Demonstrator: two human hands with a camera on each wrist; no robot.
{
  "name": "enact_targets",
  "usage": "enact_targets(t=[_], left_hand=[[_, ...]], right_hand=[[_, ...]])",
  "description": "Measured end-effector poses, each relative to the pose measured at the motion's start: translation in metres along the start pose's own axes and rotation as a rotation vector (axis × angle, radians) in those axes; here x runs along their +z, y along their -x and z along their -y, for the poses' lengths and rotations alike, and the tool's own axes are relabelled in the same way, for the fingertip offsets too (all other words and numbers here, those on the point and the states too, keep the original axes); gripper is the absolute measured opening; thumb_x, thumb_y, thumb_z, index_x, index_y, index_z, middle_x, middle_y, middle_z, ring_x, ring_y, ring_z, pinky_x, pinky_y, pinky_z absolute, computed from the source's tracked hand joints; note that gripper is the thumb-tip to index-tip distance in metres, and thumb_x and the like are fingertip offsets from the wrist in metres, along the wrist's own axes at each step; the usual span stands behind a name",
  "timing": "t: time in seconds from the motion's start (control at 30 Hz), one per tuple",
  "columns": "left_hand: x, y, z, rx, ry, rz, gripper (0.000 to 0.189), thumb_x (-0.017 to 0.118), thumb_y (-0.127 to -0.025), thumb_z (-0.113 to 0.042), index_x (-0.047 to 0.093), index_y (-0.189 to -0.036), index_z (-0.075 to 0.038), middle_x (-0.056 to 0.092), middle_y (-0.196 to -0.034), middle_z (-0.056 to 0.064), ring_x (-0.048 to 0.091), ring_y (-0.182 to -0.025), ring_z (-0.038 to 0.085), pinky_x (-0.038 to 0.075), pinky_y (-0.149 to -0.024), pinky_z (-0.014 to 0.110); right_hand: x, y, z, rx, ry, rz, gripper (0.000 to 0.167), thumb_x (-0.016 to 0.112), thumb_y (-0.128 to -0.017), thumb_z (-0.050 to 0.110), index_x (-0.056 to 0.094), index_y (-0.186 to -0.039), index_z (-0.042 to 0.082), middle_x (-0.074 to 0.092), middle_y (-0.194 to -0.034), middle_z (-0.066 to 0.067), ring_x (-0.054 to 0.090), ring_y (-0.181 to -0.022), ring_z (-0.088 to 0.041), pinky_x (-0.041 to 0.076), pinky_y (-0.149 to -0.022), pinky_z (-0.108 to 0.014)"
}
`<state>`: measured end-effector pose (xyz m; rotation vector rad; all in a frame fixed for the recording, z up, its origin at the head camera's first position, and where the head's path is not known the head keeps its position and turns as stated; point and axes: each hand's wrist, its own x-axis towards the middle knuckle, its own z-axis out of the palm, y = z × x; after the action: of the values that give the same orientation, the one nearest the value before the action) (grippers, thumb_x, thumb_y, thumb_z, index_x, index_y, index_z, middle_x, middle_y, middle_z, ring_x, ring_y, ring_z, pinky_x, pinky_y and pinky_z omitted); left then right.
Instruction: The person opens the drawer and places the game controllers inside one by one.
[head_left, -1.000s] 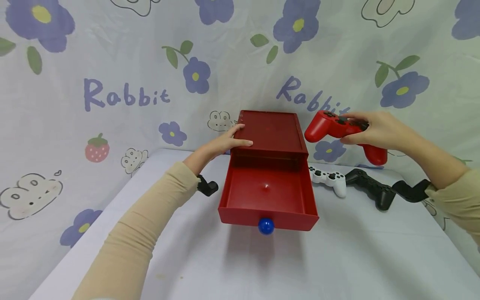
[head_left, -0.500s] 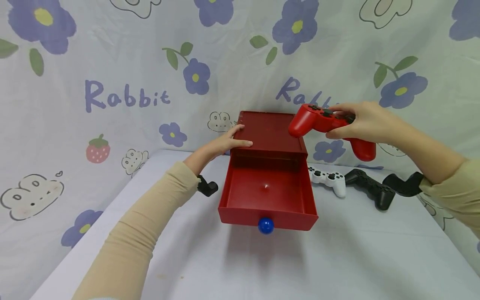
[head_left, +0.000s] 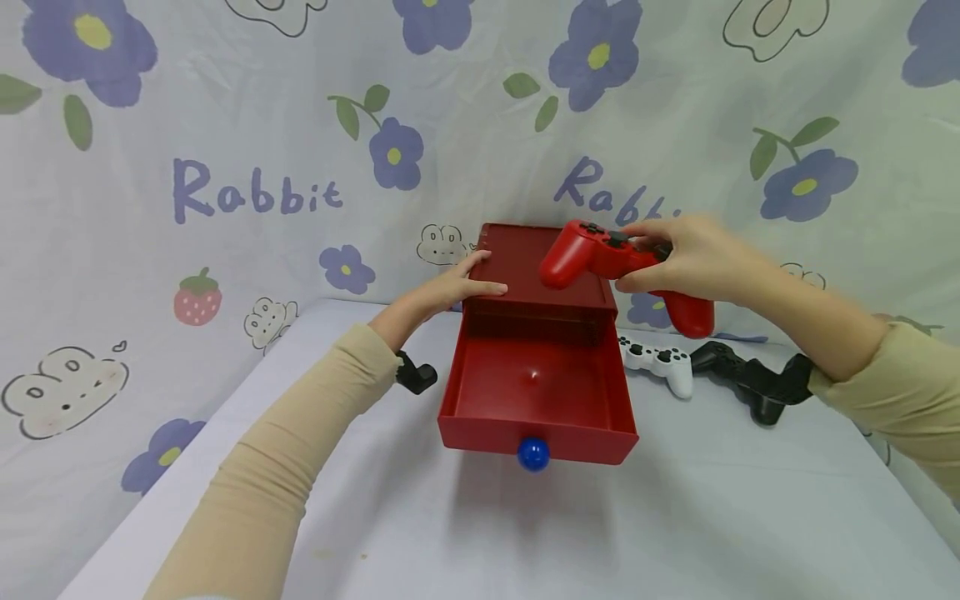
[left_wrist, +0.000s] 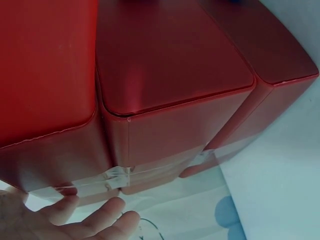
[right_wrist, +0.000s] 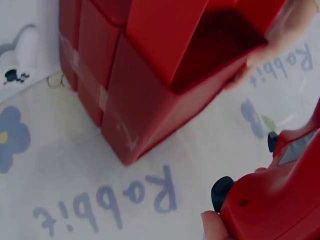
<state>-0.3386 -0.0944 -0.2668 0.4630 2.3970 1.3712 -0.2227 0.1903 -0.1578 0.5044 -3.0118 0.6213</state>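
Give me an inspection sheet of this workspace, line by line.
Surface: white table, small brownish marks near the front.
Job's things: red controller held in the air; red cabinet with its drawer pulled open, blue knob on the front.
Clutter: white controller and black controller, right of the cabinet.
Hands: left hand rests on the cabinet's left edge; right hand grips the red controller.
Cables: nothing seen.
Surroundings: cloth backdrop printed with flowers, rabbits and "Rabbit".
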Motion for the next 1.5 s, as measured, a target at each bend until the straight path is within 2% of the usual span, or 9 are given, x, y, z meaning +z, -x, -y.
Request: enact_targets(t=[0.23, 0.4, 0.6, 0.8, 0.97, 1.17, 1.5], left_hand=[[0.0, 0.001, -0.001, 0.01, 0.013, -0.002, 0.078, 0.06, -0.083, -0.039, 0.015, -0.146, -0.027, 0.013, -0.149, 0.006, 0.02, -0.133, 0.026, 0.028, -0.102, 0.053], [0.0, 0.001, 0.0, 0.004, 0.02, -0.003, 0.077, 0.059, -0.084, -0.037, 0.014, -0.146, -0.027, 0.01, -0.151, 0.006, 0.018, -0.135, 0.027, 0.026, -0.102, 0.056], [0.0, 0.001, 0.0, 0.054, 0.044, 0.011, 0.074, 0.055, -0.087, -0.029, 0.013, -0.147, -0.02, 0.01, -0.151, 0.01, 0.016, -0.136, 0.027, 0.023, -0.106, 0.05], [-0.001, -0.001, 0.001, 0.079, 0.059, 0.033, 0.071, 0.052, -0.089, -0.025, 0.011, -0.147, -0.017, 0.012, -0.15, 0.012, 0.018, -0.136, 0.026, 0.023, -0.107, 0.046], [-0.001, -0.002, 0.001, 0.071, 0.039, 0.032, 0.071, 0.051, -0.09, -0.026, 0.011, -0.147, -0.018, 0.005, -0.152, 0.01, 0.013, -0.137, 0.027, 0.022, -0.107, 0.048], [0.001, -0.001, 0.0, 0.028, 0.002, 0.005, 0.077, 0.057, -0.085, -0.035, 0.013, -0.146, -0.023, 0.009, -0.151, 0.007, 0.016, -0.136, 0.027, 0.025, -0.105, 0.051], [0.001, -0.002, 0.001, 0.031, 0.02, 0.001, 0.077, 0.058, -0.084, -0.035, 0.014, -0.146, -0.023, 0.013, -0.15, 0.008, 0.024, -0.132, 0.026, 0.027, -0.104, 0.049]], right_hand=[[0.02, 0.0, 0.012, -0.073, -0.029, -0.018, 0.059, 0.069, -0.079, 0.03, 0.049, -0.132, 0.013, 0.062, -0.105, -0.015, 0.057, -0.09, -0.028, 0.051, -0.071, -0.046], [0.034, -0.002, 0.017, -0.102, -0.074, 0.004, 0.054, 0.069, -0.078, 0.026, 0.052, -0.128, 0.015, 0.062, -0.099, -0.01, 0.057, -0.086, -0.024, 0.052, -0.068, -0.039], [0.048, -0.006, 0.022, -0.127, -0.079, 0.035, 0.055, 0.07, -0.078, 0.025, 0.052, -0.128, 0.014, 0.062, -0.098, -0.008, 0.056, -0.086, -0.022, 0.049, -0.071, -0.034], [0.06, -0.008, 0.028, -0.155, -0.135, 0.075, 0.055, 0.07, -0.078, 0.023, 0.051, -0.129, 0.011, 0.063, -0.1, -0.01, 0.058, -0.086, -0.022, 0.052, -0.07, -0.033], [0.072, -0.01, 0.03, -0.167, -0.161, 0.099, 0.056, 0.07, -0.077, 0.021, 0.052, -0.128, 0.011, 0.064, -0.1, -0.008, 0.059, -0.083, -0.019, 0.052, -0.068, -0.03], [0.088, -0.012, 0.03, -0.179, -0.155, 0.128, 0.056, 0.07, -0.077, 0.019, 0.051, -0.129, 0.009, 0.064, -0.1, -0.009, 0.06, -0.082, -0.019, 0.053, -0.067, -0.03], [0.108, -0.013, 0.028, -0.174, -0.13, 0.169, 0.058, 0.072, -0.076, 0.025, 0.052, -0.128, 0.009, 0.064, -0.098, -0.007, 0.059, -0.081, -0.017, 0.052, -0.067, -0.026]])
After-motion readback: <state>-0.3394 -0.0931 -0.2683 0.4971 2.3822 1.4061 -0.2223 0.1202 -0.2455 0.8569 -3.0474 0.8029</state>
